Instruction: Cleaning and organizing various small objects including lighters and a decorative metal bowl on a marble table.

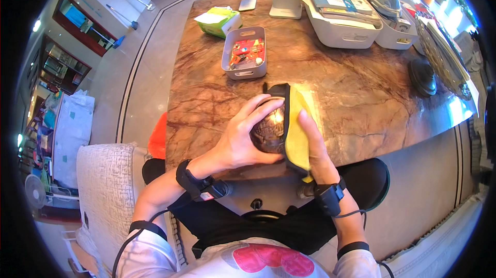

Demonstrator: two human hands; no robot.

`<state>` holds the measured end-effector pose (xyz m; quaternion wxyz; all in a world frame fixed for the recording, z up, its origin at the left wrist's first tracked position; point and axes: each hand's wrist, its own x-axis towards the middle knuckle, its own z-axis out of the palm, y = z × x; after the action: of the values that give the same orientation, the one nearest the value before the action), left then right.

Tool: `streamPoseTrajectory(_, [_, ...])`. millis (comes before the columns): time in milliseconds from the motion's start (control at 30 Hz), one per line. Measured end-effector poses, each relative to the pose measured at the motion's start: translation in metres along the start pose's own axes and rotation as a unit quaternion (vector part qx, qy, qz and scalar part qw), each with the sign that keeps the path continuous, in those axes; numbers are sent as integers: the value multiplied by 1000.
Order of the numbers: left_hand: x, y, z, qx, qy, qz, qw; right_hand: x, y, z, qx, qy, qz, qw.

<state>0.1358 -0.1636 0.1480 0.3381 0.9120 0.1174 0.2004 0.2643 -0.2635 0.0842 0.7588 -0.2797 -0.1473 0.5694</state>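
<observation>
My left hand (236, 138) grips a round, dark brown glossy vessel (268, 132), thumb below and fingers over its upper rim. Light glints off its curved, patterned side. Against the vessel's right side lies a yellow cloth (296, 134) with a black border. Behind the cloth is my right hand (316, 144), its thumb on the yellow face and its other fingers mostly hidden. Both hands are at the near edge of the brown marbled table (217, 103).
Beyond my hands stands a grey plastic basket (244, 72) of small items, with a green tissue pack (219, 22) behind it. Farther back are a pen holder (286, 4) and a white bin (343, 35) of books. A dark round lid-like object (422, 77) sits at right.
</observation>
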Motion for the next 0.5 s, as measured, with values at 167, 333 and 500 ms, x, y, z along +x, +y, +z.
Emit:
streamPoseTrajectory(167, [15,-5,-8,-68,-111,143,981,2,-7,-16,232,-24,104,967])
streamPoseTrajectory(333, [13,-12,-9,-35,-95,132,986,-8,-18,10,170,35,6,985])
streamPoseTrajectory(500, [7,6,14,-20,11,44,999,6,8,-14,63,-4,-58,996])
